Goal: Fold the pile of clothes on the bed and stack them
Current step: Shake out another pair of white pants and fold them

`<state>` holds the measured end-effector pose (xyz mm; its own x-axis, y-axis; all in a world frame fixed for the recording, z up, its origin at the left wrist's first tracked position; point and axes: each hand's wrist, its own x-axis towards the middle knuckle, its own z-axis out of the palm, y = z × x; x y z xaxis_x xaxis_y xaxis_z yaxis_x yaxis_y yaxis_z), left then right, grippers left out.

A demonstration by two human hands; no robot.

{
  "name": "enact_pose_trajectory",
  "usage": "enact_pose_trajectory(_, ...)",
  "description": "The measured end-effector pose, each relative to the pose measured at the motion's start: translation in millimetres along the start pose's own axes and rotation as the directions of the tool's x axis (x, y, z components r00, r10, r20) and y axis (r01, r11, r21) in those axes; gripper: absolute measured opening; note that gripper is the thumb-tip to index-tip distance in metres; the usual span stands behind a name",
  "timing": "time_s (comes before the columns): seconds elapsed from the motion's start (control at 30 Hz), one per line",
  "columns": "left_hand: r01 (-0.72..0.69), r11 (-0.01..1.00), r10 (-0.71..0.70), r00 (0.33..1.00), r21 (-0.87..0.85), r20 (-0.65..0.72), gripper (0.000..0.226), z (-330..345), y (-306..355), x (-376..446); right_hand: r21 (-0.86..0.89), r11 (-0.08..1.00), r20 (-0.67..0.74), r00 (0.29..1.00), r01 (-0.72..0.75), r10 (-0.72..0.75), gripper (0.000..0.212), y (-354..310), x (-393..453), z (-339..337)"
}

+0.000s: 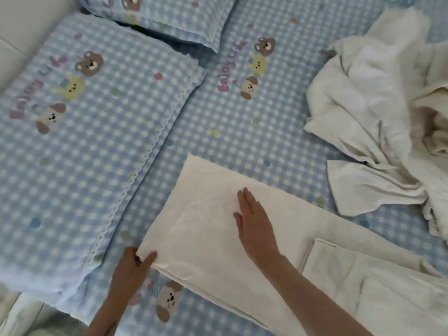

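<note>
Folded cream garment (206,229): flat on the blue checked bed sheet (278,132), lower centre of view, long axis running from upper left to lower right. Layered edges visible along the near side.

Left hand (132,270): at the near left corner of the folded cream garment. Thumb on top of the cloth, fingers curled beneath the corner edge (a pinch on the fabric). Forearm entering from the bottom edge of view.

Right hand (254,221): laid flat, palm down, on the upper surface of the folded cream garment, near its middle. Fingers straight and held together, pointing toward the far side of the bed. Pressed against the cloth, gripping nothing.

Second cream piece (363,287): partly folded, lower right, seams visible, overlapping the right end of the folded cream garment.

Unfolded pile of white clothes (378,112): crumpled heap at the right side of the bed, apart from the folded cream garment, with one loose flap spread toward it.

Large pillow (80,132): left of the garment, same blue check with bear figures and lettering, lace trim along its right edge just beside the left hand. Smaller pillow (169,13): top of view, same pattern (partly cut off by the frame).
</note>
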<state>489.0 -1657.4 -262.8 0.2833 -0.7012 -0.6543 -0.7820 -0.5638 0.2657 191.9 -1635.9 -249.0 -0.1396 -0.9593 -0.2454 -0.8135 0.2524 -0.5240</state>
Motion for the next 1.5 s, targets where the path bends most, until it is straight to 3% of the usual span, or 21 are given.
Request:
enact_pose_trajectory(0.13, 0.006, 0.978, 0.002, 0.999, -0.21, 0.038, 0.034, -4, -12, 5, -0.183, 0.962, 0.156, 0.972, 0.205, -0.177, 0.058, -56, 122, 14)
enact_pose_trajectory(0.2, 0.005, 0.944, 0.003, 1.0, -0.33, 0.023, 0.018, -4, -13, 6, -0.31, 0.901, 0.266, 0.938, 0.303, -0.224, 0.063, -68, 155, 19)
enact_pose_trajectory(0.27, 0.042, 0.89, -0.024, 0.999, -0.454, 0.045, 0.014, -4, -12, 8, -0.454, 0.75, 0.4, 0.862, 0.481, -0.311, 0.059, -74, 177, 22)
enact_pose_trajectory(0.33, 0.032, 0.884, 0.006, 0.997, -0.466, 0.08, 0.014, -5, -11, 7, -0.498, 0.6, 0.546, 0.764, 0.626, -0.344, 0.053, -82, 192, 22)
enact_pose_trajectory(0.47, -0.021, 0.899, 0.08, 0.99, -0.438, 0.118, 0.014, -21, 4, -8, -0.568, 0.497, 0.567, 0.75, 0.656, -0.342, 0.032, -94, 199, 14)
enact_pose_trajectory(0.57, -0.056, 0.832, 0.185, 0.966, -0.553, 0.18, 0.017, -43, 23, -42, -0.493, 0.559, 0.553, 0.736, 0.667, -0.391, 0.027, -85, 190, -19)
enact_pose_trajectory(0.67, -0.066, 0.744, 0.352, 0.885, -0.665, 0.305, 0.017, -57, 50, -92, -0.366, 0.721, 0.397, 0.799, 0.589, -0.451, 0.016, -64, 166, -84)
enact_pose_trajectory(0.8, -0.252, 0.781, 0.559, 0.69, -0.571, 0.459, 0.016, -19, 103, -166, -0.246, 0.892, 0.161, 0.923, 0.38, -0.349, 0.009, 5, 92, -176)
enact_pose_trajectory(0.87, -0.345, 0.834, 0.551, 0.57, -0.432, 0.61, 0.016, 20, 129, -206, -0.208, 0.943, 0.086, 0.965, 0.259, -0.246, 0.017, 52, 42, -213)
enact_pose_trajectory(0.93, -0.35, 0.87, 0.487, 0.505, -0.347, 0.712, 0.016, 70, 150, -242, -0.186, 0.961, 0.034, 0.979, 0.202, -0.199, 0.03, 103, -9, -240)
enact_pose_trajectory(1.0, -0.263, 0.888, 0.46, 0.517, -0.377, 0.722, 0.003, 115, 156, -275, -0.203, 0.966, 0.003, 0.986, 0.161, -0.164, 0.042, 152, -57, -252)
enact_pose_trajectory(1.07, -0.422, 0.854, 0.498, 0.491, -0.305, 0.715, 0.017, 150, 158, -300, -0.252, 0.964, -0.018, 0.996, 0.083, -0.091, 0.046, 200, -103, -255)
enact_pose_trajectory(1.13, -0.459, 0.848, 0.478, 0.449, -0.264, 0.755, 0.03, 186, 170, -328, -0.264, 0.964, -0.03, 0.999, 0.003, -0.012, 0.047, 241, -141, -253)
enact_pose_trajectory(1.2, -0.367, 0.901, 0.41, 0.54, -0.233, 0.735, 0.021, 234, 177, -358, -0.247, 0.966, -0.05, 0.996, -0.083, 0.072, 0.047, 279, -176, -253)
enact_pose_trajectory(1.23, -0.467, 0.87, 0.404, 0.49, -0.159, 0.772, 0.012, 254, 181, -371, -0.226, 0.966, -0.071, 0.991, -0.127, 0.114, 0.047, 297, -193, -252)
enact_pose_trajectory(1.3, -0.712, 0.695, 0.463, 0.338, -0.099, 0.819, 0.025, 285, 173, -386, -0.153, 0.966, -0.118, 0.974, -0.21, 0.193, 0.044, 326, -219, -247)
enact_pose_trajectory(1.43, -0.847, 0.529, 0.525, 0.272, -0.059, 0.806, 0.023, 324, 171, -405, -0.157, 0.955, -0.115, 0.965, -0.251, 0.235, 0.04, 361, -251, -227)
enact_pose_trajectory(1.47, -0.879, 0.474, 0.501, 0.224, -0.048, 0.836, 0.032, 322, 176, -407, -0.145, 0.948, -0.108, 0.957, -0.282, 0.268, 0.043, 366, -256, -218)
enact_pose_trajectory(1.5, -0.92, 0.392, 0.567, 0.232, -0.011, 0.79, 0.039, 324, 178, -402, -0.079, 0.921, -0.107, 0.922, -0.381, 0.372, 0.046, 369, -263, -211)
